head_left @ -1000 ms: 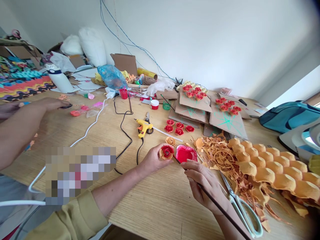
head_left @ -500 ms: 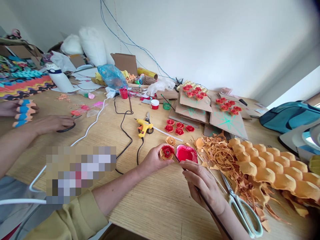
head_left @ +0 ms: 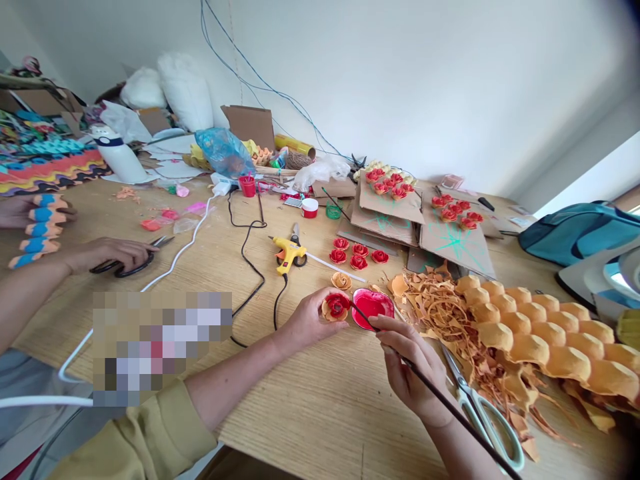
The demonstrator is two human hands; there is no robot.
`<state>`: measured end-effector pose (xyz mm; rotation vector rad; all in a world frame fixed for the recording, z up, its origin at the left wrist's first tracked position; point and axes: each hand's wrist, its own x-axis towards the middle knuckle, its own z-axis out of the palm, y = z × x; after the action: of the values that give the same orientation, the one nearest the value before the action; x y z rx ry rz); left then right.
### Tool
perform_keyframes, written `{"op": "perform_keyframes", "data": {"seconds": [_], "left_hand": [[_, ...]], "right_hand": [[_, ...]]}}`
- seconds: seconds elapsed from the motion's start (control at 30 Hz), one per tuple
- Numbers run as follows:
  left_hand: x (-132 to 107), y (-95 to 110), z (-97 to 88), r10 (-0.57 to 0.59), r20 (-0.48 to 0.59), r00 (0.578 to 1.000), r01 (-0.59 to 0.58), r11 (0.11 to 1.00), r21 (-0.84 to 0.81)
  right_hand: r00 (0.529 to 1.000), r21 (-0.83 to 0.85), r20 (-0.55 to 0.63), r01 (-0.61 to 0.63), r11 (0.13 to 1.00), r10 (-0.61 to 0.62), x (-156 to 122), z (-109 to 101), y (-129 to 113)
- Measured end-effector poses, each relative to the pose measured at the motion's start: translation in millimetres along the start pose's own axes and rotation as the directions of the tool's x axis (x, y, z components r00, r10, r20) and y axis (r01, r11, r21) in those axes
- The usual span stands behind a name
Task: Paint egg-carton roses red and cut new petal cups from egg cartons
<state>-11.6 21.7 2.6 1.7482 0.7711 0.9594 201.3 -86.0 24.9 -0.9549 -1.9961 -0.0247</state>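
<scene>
My left hand [head_left: 306,321] is closed around a small orange paper rose [head_left: 335,307] whose centre is painted red. My right hand [head_left: 411,365] pinches a long dark paintbrush [head_left: 435,393], and its tip reaches the rose beside a cup of red paint [head_left: 373,307]. An unpainted orange rose [head_left: 341,281] lies just beyond. Three red roses [head_left: 357,255] sit further back on the wooden table [head_left: 310,407].
Orange egg tray [head_left: 540,333] and cut scraps [head_left: 440,307] lie right, with grey scissors [head_left: 483,413] near my right wrist. A yellow glue gun [head_left: 287,253] and black cord [head_left: 250,267] lie ahead. Cardboard sheets with red roses [head_left: 415,213] stand behind. Another person's hand [head_left: 107,253] holds black scissors at left.
My right hand has shifted slightly right and the brush tip moved to the rose. The other person's hand brought the scissors nearer and lifted a blue-and-orange strip at far left.
</scene>
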Motion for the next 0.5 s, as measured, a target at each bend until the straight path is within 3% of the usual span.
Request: {"op": "perform_keyframes", "data": {"seconds": [0.5], "left_hand": [[2,-3,0.0,-0.032,-0.044,0.999,0.031,0.999,-0.016]], "right_hand": [[0.991,-0.053,0.062,0.124,0.991,-0.121,14,1,-8]]}}
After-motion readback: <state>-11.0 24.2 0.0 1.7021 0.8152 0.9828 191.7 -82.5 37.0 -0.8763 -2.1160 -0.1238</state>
